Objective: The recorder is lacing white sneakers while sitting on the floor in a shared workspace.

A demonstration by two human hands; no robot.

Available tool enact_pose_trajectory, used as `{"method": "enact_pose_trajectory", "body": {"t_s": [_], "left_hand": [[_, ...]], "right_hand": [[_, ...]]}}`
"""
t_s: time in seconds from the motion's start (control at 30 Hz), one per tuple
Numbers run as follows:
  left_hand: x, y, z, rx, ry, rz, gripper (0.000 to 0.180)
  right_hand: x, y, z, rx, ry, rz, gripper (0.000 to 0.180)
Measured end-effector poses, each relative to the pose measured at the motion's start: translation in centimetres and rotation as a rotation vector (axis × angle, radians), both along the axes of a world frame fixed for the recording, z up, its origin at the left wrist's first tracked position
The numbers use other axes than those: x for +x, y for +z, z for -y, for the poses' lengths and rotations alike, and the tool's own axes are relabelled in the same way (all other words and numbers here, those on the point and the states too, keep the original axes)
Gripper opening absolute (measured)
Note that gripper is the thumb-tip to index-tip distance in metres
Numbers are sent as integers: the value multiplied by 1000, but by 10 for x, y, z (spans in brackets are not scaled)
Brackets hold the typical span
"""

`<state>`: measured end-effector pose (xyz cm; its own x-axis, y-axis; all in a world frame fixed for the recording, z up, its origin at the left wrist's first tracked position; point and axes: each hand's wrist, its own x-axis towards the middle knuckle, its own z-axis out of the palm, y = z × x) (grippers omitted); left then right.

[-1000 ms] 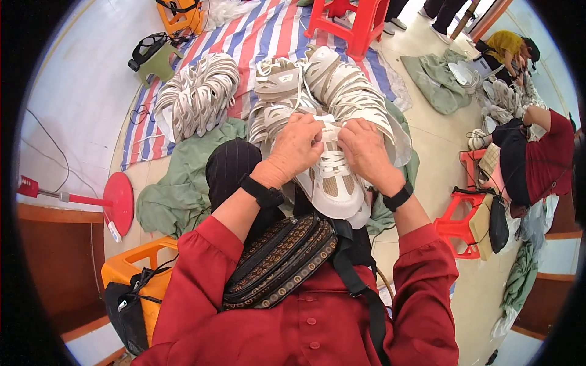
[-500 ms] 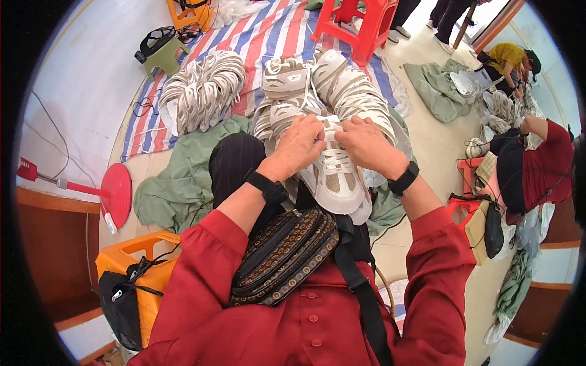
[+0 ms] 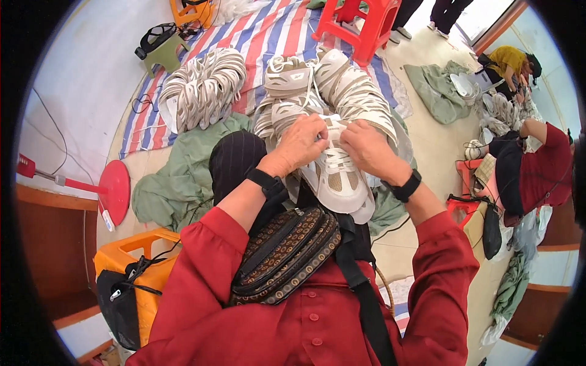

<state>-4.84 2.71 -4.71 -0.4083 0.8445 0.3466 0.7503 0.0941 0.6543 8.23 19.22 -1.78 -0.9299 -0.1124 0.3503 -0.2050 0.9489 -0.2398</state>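
Observation:
A white and beige sneaker [image 3: 345, 194] lies toe toward me above my lap, on top of another pale shoe. White shoelace [image 3: 337, 160] crosses its tongue. At the left upper edge of the lacing my left hand [image 3: 300, 144] is closed, fingers curled in a pinch on the shoelace. Opposite it, my right hand [image 3: 370, 150] pinches the shoelace at the right eyelets. Their fingertips are partly hidden. Just beyond the hands, rows of matching sneakers [image 3: 357, 97] are packed closely together, with one sneaker [image 3: 288, 78] resting on top at the left.
Another sneaker bundle [image 3: 204, 88] sits on the striped sheet [image 3: 259, 36]. Green cloth [image 3: 165, 189] lies left of my knee. A red stool [image 3: 360, 27] stands ahead, an orange stool [image 3: 152, 293] at lower left. A patterned bag [image 3: 284, 259] rests on my lap. Other people work at right.
My right hand has shifted slightly right and down along the lacing, its wrist turning a little. My left hand stays nearly in place. At the upper right, a standing person has moved partly out of view.

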Motion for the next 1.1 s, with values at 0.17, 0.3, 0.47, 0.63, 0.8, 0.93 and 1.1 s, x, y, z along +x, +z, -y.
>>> {"method": "enact_pose_trajectory", "body": {"t_s": [0.17,0.3,0.47,0.63,0.8,0.93,1.1], "left_hand": [[2,3,0,-7,-15,3,14],[5,4,3,-48,-9,-21,16],[9,8,3,-75,9,-42,19],[11,13,-7,-106,-7,-102,21],[14,6,-19,-61,7,-161,20],[17,0,-11,-18,10,-251,21],[30,9,-11,41,-23,-376,21]], "right_hand": [[5,-1,-1,-41,-45,72,5],[0,-8,14,85,-129,36,5],[-3,-11,13,107,-106,12,8],[-3,-7,8,84,-75,-3,12],[-4,-13,1,59,-42,-46,12],[-3,-21,3,-111,-69,-12,11],[10,-14,1,-273,-131,-7,9]]}}
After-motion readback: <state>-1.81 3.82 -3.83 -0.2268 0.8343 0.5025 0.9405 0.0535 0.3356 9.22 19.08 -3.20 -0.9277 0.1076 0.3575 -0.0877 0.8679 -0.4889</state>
